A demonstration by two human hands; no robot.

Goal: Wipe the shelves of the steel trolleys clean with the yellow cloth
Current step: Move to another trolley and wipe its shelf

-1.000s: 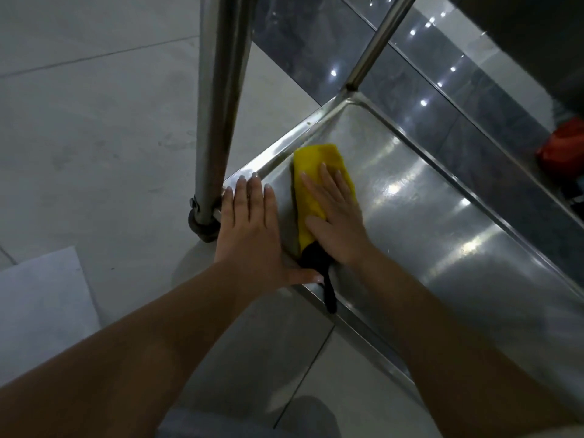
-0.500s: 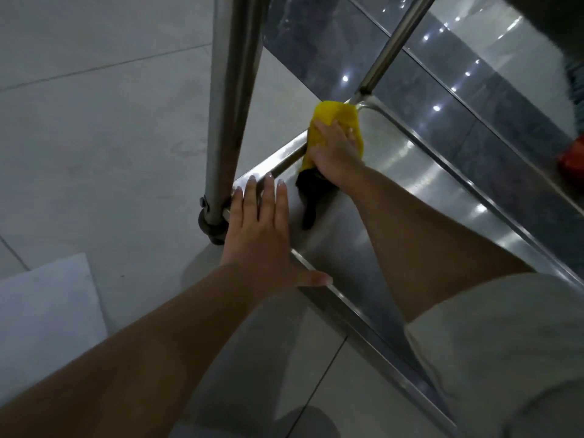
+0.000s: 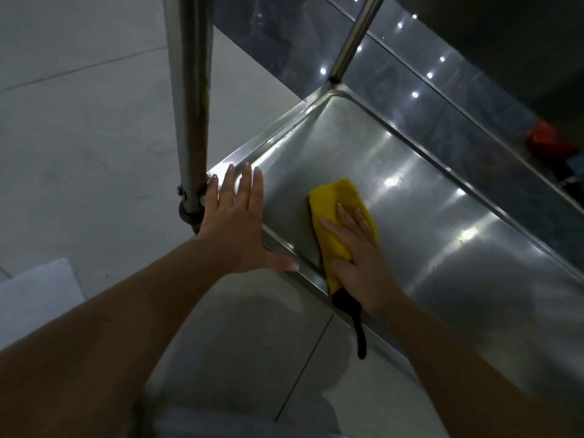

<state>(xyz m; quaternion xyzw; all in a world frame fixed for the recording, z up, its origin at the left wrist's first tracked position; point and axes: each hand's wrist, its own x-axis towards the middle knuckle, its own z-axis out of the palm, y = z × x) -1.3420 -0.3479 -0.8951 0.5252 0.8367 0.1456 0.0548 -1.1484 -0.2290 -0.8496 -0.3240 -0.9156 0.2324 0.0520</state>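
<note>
The low steel shelf (image 3: pixel 442 222) of a trolley fills the right half of the view, shiny with light spots. A folded yellow cloth (image 3: pixel 331 210) lies on it near the front rim. My right hand (image 3: pixel 360 257) presses flat on the cloth with straight fingers; a black strap (image 3: pixel 357 327) trails from under the wrist over the rim. My left hand (image 3: pixel 237 222) rests flat on the shelf's near left corner, fingers straight, thumb along the front rim.
A thick steel upright (image 3: pixel 189 105) rises at the near left corner beside my left hand, with a castor fitting (image 3: pixel 188 213) below. A thinner post (image 3: pixel 354 39) stands at the far corner. Pale floor tiles lie left; a red object (image 3: pixel 543 137) sits far right.
My right hand has drawn the cloth back from the far left corner of the shelf toward the front rim and a little right. My left hand has stayed on the corner.
</note>
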